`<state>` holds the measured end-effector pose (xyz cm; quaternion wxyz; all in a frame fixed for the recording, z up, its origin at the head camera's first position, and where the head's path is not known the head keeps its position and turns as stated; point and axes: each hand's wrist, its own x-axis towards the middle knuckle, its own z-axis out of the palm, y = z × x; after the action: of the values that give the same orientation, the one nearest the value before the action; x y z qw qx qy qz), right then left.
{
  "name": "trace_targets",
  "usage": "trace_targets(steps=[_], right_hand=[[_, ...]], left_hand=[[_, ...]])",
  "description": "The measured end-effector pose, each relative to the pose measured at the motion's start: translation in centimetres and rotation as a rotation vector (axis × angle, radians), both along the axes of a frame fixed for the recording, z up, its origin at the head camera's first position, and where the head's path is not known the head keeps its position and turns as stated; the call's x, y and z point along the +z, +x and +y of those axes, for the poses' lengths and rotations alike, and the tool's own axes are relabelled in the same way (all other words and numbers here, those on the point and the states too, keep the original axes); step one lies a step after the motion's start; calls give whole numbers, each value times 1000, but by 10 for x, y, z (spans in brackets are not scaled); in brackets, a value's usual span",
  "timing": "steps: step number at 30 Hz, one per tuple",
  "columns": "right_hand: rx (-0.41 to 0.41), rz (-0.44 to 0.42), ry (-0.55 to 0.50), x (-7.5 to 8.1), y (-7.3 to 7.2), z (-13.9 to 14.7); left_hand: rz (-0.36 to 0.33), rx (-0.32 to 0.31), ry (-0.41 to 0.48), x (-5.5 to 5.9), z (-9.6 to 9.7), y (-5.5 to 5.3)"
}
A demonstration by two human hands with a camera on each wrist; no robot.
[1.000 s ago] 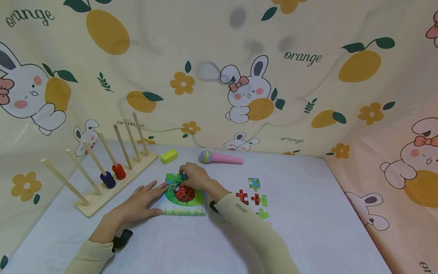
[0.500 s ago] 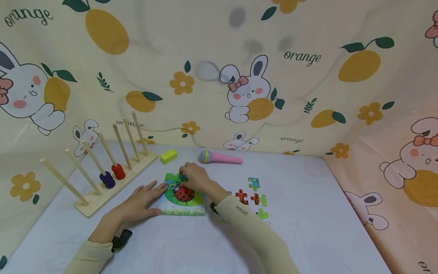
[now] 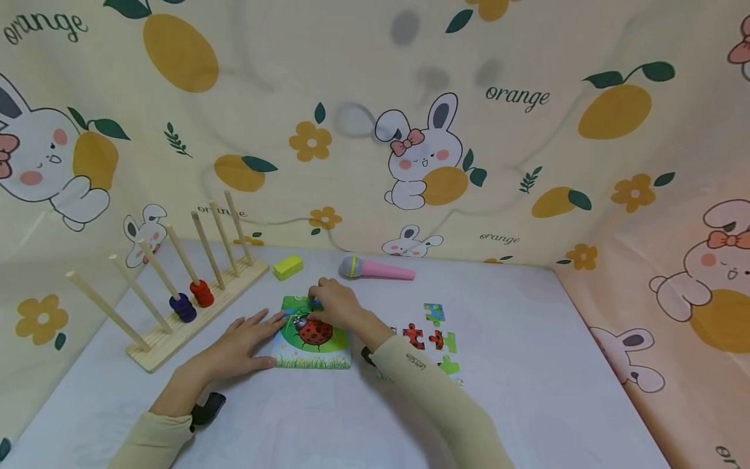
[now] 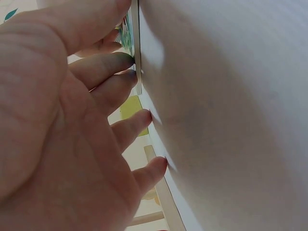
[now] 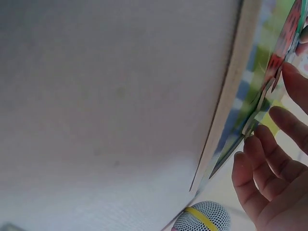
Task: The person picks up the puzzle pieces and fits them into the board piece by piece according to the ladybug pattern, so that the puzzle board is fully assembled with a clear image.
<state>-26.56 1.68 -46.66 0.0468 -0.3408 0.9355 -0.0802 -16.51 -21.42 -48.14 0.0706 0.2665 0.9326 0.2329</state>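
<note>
A ladybug jigsaw puzzle (image 3: 316, 361) with a grassy lower border lies on the white table. My left hand (image 3: 243, 345) rests at its left side with fingers spread, the fingertips at the board's edge; the left wrist view shows the fingers (image 4: 115, 96) relaxed and holding nothing. Over the puzzle's upper part, my right hand (image 3: 336, 305) pinches a puzzle piece (image 3: 315, 304) with blue on it, mostly covered by the fingers. In the right wrist view, a piece (image 5: 254, 115) stands tilted above the picture at the fingertips. Loose puzzle pieces (image 3: 413, 335) lie right of the board, some hidden behind the right forearm.
A wooden peg rack (image 3: 205, 312) with blue rings (image 3: 183, 308) and red rings (image 3: 202, 294) stands at the left. Behind the puzzle lie a yellow block (image 3: 288, 267) and a pink toy microphone (image 3: 383, 269). A patterned cloth (image 3: 498, 150) hangs around the table.
</note>
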Motion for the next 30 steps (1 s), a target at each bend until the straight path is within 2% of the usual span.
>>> trace_targets(steps=[7,11,14,17,20,24,27,30], right_hand=[[12,-14,-4,1,-1,1],[19,21,-11,1,0,2],[38,100,29,4,7,2],[67,135,131,12,23,1],[109,42,216,19,43,0],[111,-118,258,21,67,0],[83,-146,272,19,76,1],[63,-150,267,17,79,1]], left_hand=[[1,-3,-3,-2,0,-3],[3,-9,1,-2,0,-3],[4,-11,-1,0,1,-2],[5,-10,3,1,0,-1],[4,-6,9,1,-1,0],[2,-4,15,0,-2,1],[-3,-3,20,-1,-1,1],[-10,-1,29,1,-1,1]])
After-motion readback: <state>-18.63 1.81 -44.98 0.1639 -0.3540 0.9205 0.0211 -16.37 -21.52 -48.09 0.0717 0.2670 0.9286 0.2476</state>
